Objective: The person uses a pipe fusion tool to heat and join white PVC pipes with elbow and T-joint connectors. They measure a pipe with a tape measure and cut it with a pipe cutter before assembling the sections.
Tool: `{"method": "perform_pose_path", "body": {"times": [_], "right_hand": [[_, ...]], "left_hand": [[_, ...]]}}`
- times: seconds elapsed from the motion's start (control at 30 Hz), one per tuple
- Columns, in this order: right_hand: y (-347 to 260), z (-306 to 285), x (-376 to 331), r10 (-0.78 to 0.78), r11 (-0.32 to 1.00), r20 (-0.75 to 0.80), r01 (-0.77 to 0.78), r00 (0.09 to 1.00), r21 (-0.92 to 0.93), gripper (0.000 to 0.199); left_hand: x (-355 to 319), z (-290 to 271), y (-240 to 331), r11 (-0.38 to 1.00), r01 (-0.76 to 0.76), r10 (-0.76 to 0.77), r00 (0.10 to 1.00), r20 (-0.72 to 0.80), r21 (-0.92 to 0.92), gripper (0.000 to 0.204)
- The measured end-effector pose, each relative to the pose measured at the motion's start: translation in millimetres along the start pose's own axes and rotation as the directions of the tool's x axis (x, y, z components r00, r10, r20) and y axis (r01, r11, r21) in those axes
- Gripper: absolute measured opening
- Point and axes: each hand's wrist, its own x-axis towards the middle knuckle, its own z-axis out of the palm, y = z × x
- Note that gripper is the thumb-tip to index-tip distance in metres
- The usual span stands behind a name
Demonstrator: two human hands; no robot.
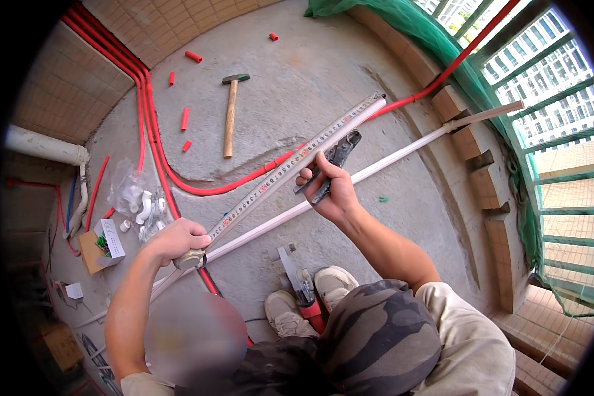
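My left hand [177,239] is closed around a tape measure [190,259]. Its blade [270,183] is drawn out up and to the right, lying along a white plastic pipe [364,113]. Black-handled pipe cutters [340,156] sit in my right hand [338,191], whose fingers are curled round them. The right thumb is close to the edge of the white pipe; whether it presses on it I cannot tell. Below both runs a second, longer white pipe [402,153], slanting across the floor under my right wrist.
A hammer [230,119] and short red pipe pieces [185,119] lie on the concrete floor [290,86]. Red conduit [211,191] bends across it. Left are bagged white fittings [144,208] and a small box [105,245]. A red-ended power tool [303,290] lies between my shoes. Green netting [402,33] borders the right.
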Motion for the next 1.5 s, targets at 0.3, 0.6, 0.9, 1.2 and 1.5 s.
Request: {"method": "perform_pose_path", "body": {"times": [0.3, 0.6, 0.9, 1.2, 1.5], "right_hand": [[-2.5, 2.5, -1.8, -0.036, 0.999, -0.041, 0.035, 0.999, -0.012, 0.017], [-1.7, 3.7, -3.6, -0.022, 1.000, -0.035, 0.022, 0.999, -0.020, 0.018], [-4.0, -5.5, -4.2, -0.043, 0.999, -0.051, 0.043, 0.998, -0.017, 0.019], [-6.6, -7.8, 11.5, -0.065, 0.998, -0.110, 0.063, 0.992, -0.020, 0.018], [-7.3, -19.6, 9.4, -0.054, 0.998, -0.163, 0.060, 0.985, 0.034, 0.015]], "left_hand": [[-0.3, 0.9, -11.6, 0.993, -0.039, 0.047, 0.997, -0.069, 0.109, 0.020], [1.4, 9.0, 1.0, 0.997, -0.044, 0.047, 0.998, -0.049, 0.062, 0.021], [4.3, 11.7, 3.9, 0.999, -0.046, 0.046, 0.995, -0.092, 0.005, 0.020], [3.0, 0.2, -47.0, 0.985, -0.053, 0.039, 0.995, -0.090, -0.162, 0.020], [14.8, 12.4, -71.4, 0.992, -0.066, 0.045, 0.981, -0.191, -0.105, 0.018]]}}
